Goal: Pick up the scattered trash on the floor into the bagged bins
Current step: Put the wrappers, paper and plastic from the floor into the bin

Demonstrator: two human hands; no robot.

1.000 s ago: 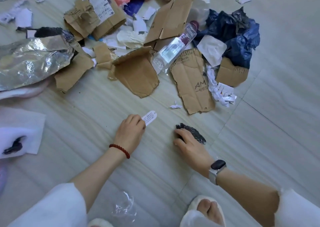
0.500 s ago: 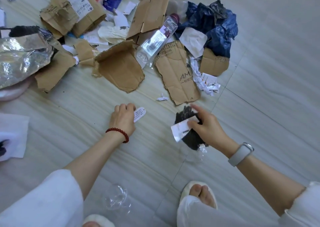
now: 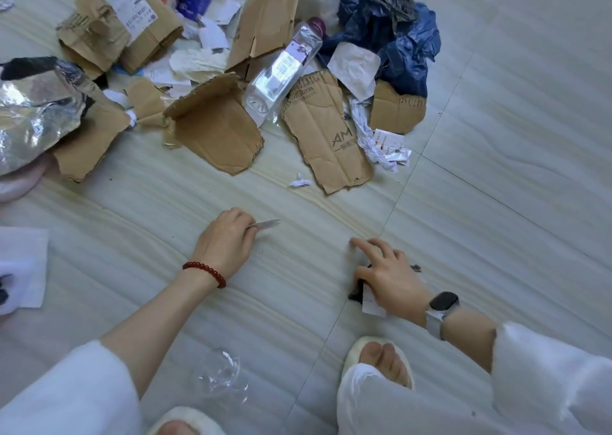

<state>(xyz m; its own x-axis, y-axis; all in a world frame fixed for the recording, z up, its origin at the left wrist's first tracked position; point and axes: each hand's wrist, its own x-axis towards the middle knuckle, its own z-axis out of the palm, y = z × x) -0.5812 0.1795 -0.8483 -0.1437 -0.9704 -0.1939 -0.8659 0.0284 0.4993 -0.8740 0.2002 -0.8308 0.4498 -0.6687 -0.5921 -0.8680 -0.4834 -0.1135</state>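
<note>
My left hand (image 3: pixel 227 240), with a red bead bracelet, holds a small white paper tag (image 3: pixel 266 224) low over the pale tiled floor. My right hand (image 3: pixel 389 275), with a watch on the wrist, holds a black scrap (image 3: pixel 357 293) and a white slip (image 3: pixel 370 305) under its palm, index finger stretched toward the floor. Beyond both hands lies the trash pile: torn cardboard pieces (image 3: pixel 215 126), a clear plastic bottle (image 3: pixel 283 70), a dark blue plastic bag (image 3: pixel 397 40), silver foil (image 3: pixel 33 113) and crumpled paper (image 3: pixel 377 143). No bin shows.
A tiny paper scrap (image 3: pixel 299 182) lies just ahead of my hands. Clear plastic film (image 3: pixel 222 376) sits near my feet in white slippers (image 3: pixel 381 358). White foam sheet (image 3: pixel 20 269) lies at the left edge. Bare tiles stretch to the right.
My right hand, holding the black scrap and white slip, has dropped back to the floor and turned palm down. My left hand keeps the tag, now seen edge-on.
</note>
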